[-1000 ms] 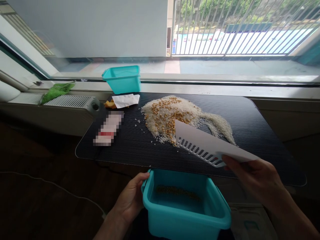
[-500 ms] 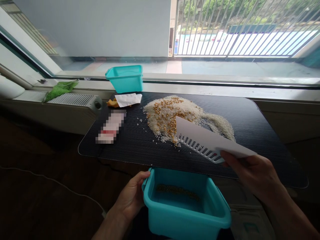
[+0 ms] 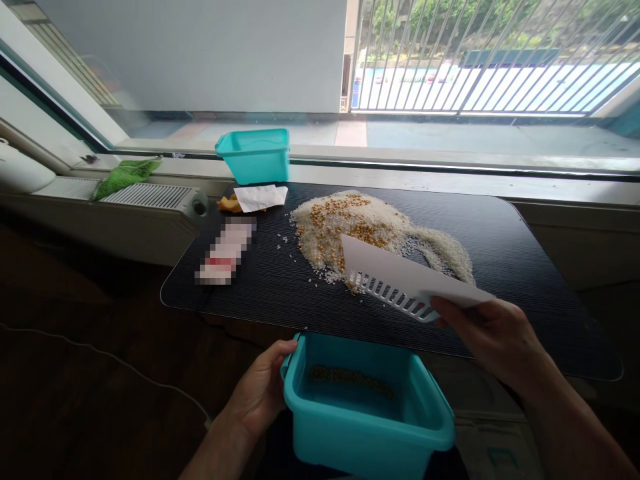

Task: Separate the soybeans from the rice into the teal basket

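Observation:
My left hand grips the left rim of a teal plastic bin, which is just off the table's front edge. Some small grains lie along the bin's bottom. In my right hand is a white slotted scoop, its row of slots facing me and its far end at the front of a heap of white rice. Yellow kernels are mixed through the heap, mostly on its left and middle. The scoop hides part of the heap's front.
The heap lies on a black table. A second teal bin stands at the table's back left, by the window. Near it are a white paper, a yellow cloth and a blurred-out item. A green cloth rests on the radiator.
The scoop in my right hand has moved slightly left, against the front of the heap. My left hand still holds the bin, and the view has shifted a little.

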`<state>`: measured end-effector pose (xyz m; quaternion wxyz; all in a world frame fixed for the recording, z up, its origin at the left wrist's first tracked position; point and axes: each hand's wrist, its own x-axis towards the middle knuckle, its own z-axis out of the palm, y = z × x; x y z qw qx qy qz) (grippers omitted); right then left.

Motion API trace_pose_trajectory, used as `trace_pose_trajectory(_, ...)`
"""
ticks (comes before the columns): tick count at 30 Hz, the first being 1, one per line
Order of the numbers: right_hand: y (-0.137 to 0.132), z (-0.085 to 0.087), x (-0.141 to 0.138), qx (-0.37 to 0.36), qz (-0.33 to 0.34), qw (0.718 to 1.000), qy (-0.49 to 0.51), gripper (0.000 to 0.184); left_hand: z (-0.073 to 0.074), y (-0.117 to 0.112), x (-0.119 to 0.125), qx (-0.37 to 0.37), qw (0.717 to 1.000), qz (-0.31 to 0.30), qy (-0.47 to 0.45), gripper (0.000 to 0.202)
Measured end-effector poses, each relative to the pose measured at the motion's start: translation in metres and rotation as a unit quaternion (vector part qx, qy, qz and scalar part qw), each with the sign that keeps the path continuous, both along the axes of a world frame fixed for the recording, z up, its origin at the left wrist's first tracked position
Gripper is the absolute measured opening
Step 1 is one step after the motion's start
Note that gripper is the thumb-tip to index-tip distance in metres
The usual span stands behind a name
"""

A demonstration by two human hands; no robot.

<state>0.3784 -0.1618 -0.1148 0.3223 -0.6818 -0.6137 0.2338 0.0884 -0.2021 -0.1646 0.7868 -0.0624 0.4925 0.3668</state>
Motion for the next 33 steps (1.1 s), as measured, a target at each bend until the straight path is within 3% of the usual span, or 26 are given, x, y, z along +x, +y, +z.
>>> trace_pose_trajectory(12, -0.016, -0.003, 0.006, 0.011, -0.032, 0.999, 0.018, 0.026, 0.0, 0.002, -0.008, -0.009, 1.0, 0.017, 0.018, 0.013)
trace_pose_trajectory(20, -0.021, 0.002, -0.004, -0.055, -0.039, 0.994, 0.086, 0.025, 0.002, 0.003, -0.027, -0.003, 0.998, 0.039, 0.039, 0.012)
trace_pose_trajectory(25, -0.022, 0.0, -0.01, -0.079, -0.004, 0.993, 0.088, 0.025, 0.0, 0.003, -0.035, -0.006, 0.999, 0.045, 0.031, 0.012)
trace_pose_trajectory(29, -0.021, -0.003, -0.012, -0.113, 0.088, 0.982, 0.122, 0.023, 0.003, 0.005, -0.051, 0.023, 0.996, 0.066, 0.045, 0.017)
trace_pose_trajectory(33, -0.009, -0.008, -0.034, -0.099, 0.148, 0.975, 0.136, 0.022, 0.01, 0.004, -0.071, 0.019, 0.994, 0.075, 0.072, 0.022)
